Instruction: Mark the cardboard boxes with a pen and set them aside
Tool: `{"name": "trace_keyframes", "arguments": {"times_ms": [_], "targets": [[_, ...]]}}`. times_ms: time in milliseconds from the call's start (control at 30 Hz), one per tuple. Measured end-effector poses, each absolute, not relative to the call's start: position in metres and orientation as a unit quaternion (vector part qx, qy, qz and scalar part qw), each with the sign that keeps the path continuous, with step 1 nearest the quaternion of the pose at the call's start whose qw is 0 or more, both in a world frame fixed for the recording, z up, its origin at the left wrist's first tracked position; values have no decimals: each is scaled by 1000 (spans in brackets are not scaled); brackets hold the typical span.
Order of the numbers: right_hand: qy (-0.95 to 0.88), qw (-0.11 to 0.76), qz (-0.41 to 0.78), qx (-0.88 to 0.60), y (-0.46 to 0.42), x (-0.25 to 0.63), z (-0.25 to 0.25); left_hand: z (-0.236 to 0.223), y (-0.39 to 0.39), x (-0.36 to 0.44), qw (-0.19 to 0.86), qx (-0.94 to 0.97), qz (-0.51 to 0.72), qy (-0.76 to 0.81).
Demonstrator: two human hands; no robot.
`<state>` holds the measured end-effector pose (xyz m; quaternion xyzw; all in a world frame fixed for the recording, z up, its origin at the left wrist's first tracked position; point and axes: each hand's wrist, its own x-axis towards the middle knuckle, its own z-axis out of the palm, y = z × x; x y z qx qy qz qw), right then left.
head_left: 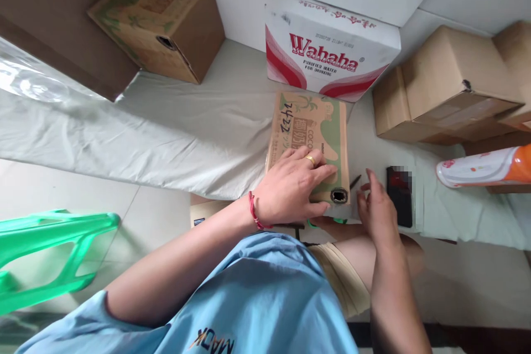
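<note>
A small cardboard carton [309,133] with green palm print lies on the white cloth-covered surface [186,133] in front of me. My left hand [292,185] rests flat on its near end, fingers stretched out, a gold ring on one finger and a red cord at the wrist. My right hand [375,207] hovers just right of the carton's near corner, fingers loosely apart, holding nothing I can see. A thin dark pen-like object [355,181] lies between carton and right hand. A dark phone [400,196] lies just right of that hand.
A white and red Wahaha water carton [332,47] stands behind the small carton. Brown boxes [450,86] sit at the right, another printed box [160,22] at back left. An orange-white bottle [485,167] lies at far right. A green plastic stool [50,257] stands on the floor, left.
</note>
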<state>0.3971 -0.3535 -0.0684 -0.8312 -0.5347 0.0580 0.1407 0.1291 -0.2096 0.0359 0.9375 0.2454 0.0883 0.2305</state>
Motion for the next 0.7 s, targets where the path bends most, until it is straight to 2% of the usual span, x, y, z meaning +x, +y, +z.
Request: {"name": "trace_keyframes", "arguments": {"times_ms": [100,167,333,700], "targets": [[-446,191,-46,-873,-366,419,-70,35,-210,129,229,936,97,249],[-342,172,-67,-921,-381,435,-75,34,-209,129,230,935,100,249],[-243,98,22,-965,-404,452,-93,34,-209,130,230,936,100,248],[-211,86,53,-972,-407,462,-83,32,-213,130,218,937,109,248]]}}
